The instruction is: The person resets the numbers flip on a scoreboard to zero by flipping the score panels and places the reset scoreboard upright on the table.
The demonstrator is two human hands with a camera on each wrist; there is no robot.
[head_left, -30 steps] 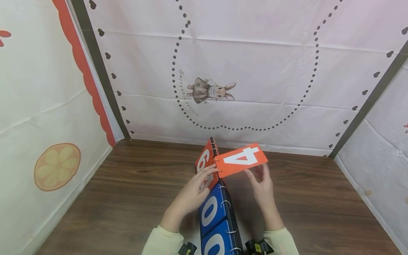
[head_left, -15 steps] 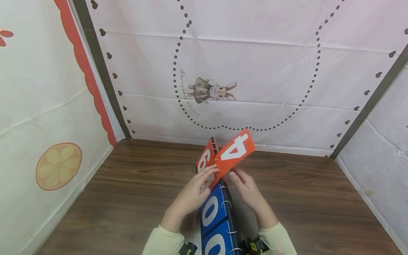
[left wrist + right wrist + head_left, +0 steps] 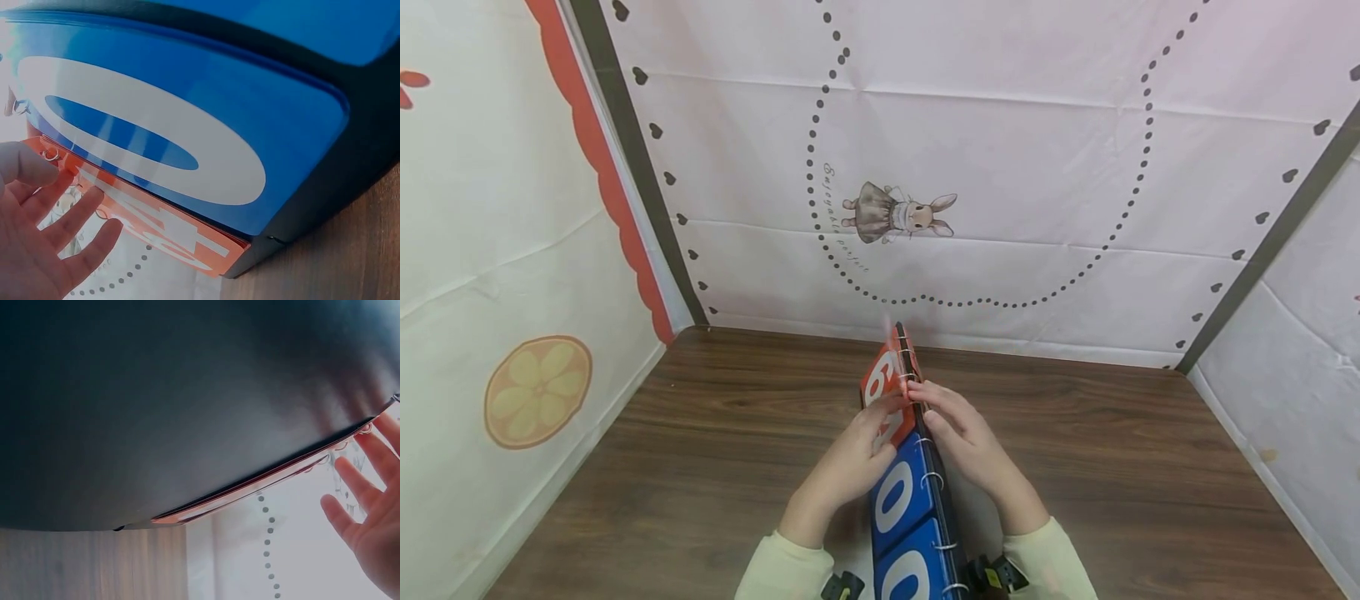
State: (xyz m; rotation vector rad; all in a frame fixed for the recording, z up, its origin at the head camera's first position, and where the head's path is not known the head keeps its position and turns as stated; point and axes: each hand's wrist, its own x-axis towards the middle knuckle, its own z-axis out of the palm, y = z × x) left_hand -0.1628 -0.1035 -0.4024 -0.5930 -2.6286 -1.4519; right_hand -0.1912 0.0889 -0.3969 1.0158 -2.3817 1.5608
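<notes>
Head view shows a flip scoreboard (image 3: 917, 492) standing on edge on the wooden table (image 3: 700, 467), its long axis running from the person's chest straight away toward the back wall cloth (image 3: 1000, 167). The far end of the scoreboard carries the orange cards (image 3: 886, 392), the near end the blue cards (image 3: 898, 500) with white zeros; both card faces point to the person's left, while the black back panel (image 3: 156, 406) faces right. An orange card reading 6 shows at the far end, with another orange card below it under the fingers.

The left hand (image 3: 850, 467) lies against the left face of the scoreboard, fingers straight and spread, fingertips resting on the lower orange card; in the left wrist view the left hand (image 3: 37, 237) shows as an open palm with the fingers (image 3: 75, 212) touching the orange card's edge (image 3: 156, 231) beside the ring binders. The right hand (image 3: 966, 442) sits on the opposite side of the scoreboard, fingers extended and relaxed, tips reaching the top ridge near the rings at the orange end. From the right wrist view the right hand (image 3: 369, 519) is open beside the back panel, a thin orange card edge (image 3: 250, 490) showing along the ridge. Neither hand grips anything.

A rabbit print (image 3: 898, 215) sits on the cloth beyond the scoreboard's far end.
</notes>
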